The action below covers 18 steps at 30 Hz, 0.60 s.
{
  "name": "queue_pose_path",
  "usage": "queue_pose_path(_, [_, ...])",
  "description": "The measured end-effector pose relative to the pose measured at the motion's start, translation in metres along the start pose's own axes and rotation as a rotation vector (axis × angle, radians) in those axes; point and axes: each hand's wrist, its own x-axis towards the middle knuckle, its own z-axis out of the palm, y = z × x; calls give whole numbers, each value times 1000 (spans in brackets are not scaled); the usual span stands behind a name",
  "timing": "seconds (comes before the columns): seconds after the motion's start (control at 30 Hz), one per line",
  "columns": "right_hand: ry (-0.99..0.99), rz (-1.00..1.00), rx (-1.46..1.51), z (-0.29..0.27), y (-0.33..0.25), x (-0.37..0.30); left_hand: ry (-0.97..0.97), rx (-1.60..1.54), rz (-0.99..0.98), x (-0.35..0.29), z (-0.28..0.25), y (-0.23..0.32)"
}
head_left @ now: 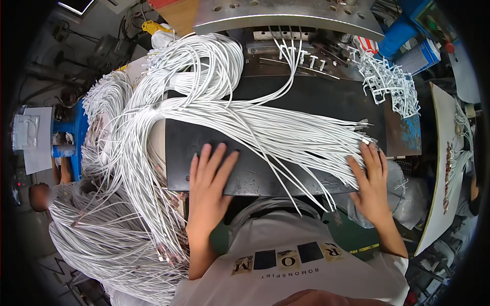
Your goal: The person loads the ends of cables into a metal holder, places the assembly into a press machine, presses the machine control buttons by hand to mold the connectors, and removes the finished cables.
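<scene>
My left hand [209,178] lies flat on the front of the black worktop [245,176], fingers stretched and apart, holding nothing. A wide bundle of white cables [265,122] fans across the worktop from left to right. At the right end of the bundle my right hand [372,186] rests, its fingers spread and touching the cable ends without closing round them. A few loose cables [301,178] hang over the front edge between my hands. Further back, several cables [293,66] run up under the metal machine plate [291,19].
Coiled white cables [214,61] stand at the back left; a large heap [112,234] hangs at the left. White moulded plastic pieces [390,84] pile at the back right. A metal rod [301,68] lies before the machine. An upright board [436,168] and plastic bags [403,194] are at the right.
</scene>
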Motion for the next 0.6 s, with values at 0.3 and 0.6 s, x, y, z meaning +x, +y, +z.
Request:
queue_pose_path(0.3, [106, 0, -117, 17, 9, -6, 156, 151, -52, -4, 16, -12])
queue_pose_path(0.6, [110, 16, -106, 13, 6, -6, 160, 129, -65, -5, 14, -9])
